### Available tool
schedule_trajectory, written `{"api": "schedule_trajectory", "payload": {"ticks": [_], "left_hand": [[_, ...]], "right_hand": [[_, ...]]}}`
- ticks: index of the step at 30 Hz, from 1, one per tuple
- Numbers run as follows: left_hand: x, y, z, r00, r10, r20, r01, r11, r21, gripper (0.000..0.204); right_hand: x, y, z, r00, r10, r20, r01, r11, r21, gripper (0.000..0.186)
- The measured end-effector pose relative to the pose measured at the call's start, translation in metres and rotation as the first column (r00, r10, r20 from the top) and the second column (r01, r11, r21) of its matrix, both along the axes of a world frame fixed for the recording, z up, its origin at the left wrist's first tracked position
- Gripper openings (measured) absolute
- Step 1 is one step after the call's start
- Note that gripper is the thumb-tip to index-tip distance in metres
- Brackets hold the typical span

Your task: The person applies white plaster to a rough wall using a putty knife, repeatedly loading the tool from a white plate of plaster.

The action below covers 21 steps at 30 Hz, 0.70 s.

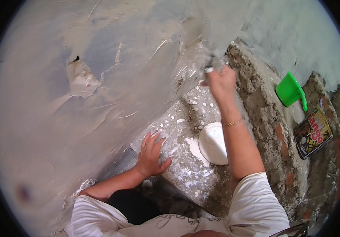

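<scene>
The right hand (222, 81) is raised and clenched around the handle of a small putty knife (210, 63), its blade pressed against the wall (99, 79) where grey plaster meets the rough brick corner. The tool is smeared with white filler and partly blurred, so the blade's angle cannot be told exactly. The left hand (151, 154) lies flat and open on the concrete ledge (185, 173), fingers spread, holding nothing and bracing the body.

Just below the right forearm, on the same ledge, sits a white bowl of plaster (213, 143), with white spatters around it. To the right, on the crumbling brick wall top (268, 130), stand a green plastic scoop (290, 91) and a dark printed packet (313, 133), well apart from both hands.

To spread well here, the blade likely wants a shallow tilt and steady pressure, drawn away from the corner so the filler feathers out. The flat left hand gives good support; keeping the bowl near saves reaching. The chipped hole (77, 59) higher up on the wall remains unfilled.
</scene>
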State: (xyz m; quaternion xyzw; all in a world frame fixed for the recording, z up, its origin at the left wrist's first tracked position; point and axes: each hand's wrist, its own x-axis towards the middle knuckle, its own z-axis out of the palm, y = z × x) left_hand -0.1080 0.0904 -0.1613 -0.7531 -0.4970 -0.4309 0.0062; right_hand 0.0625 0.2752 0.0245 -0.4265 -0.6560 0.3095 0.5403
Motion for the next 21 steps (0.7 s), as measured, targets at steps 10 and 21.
{"api": "schedule_trajectory", "payload": {"ticks": [10,21], "left_hand": [[0.002,0.004,0.0,1.0,-0.004,0.021,0.004,0.999,0.037,0.06],[0.0,-0.001,0.002,0.999,-0.019,0.042,0.017,0.999,0.041,0.058]], "right_hand": [[-0.058,0.027,0.009,0.816,-0.431,0.387,0.205,0.84,0.502,0.031],[-0.013,-0.034,0.017,0.884,-0.346,0.314,0.147,0.843,0.518,0.025]]}}
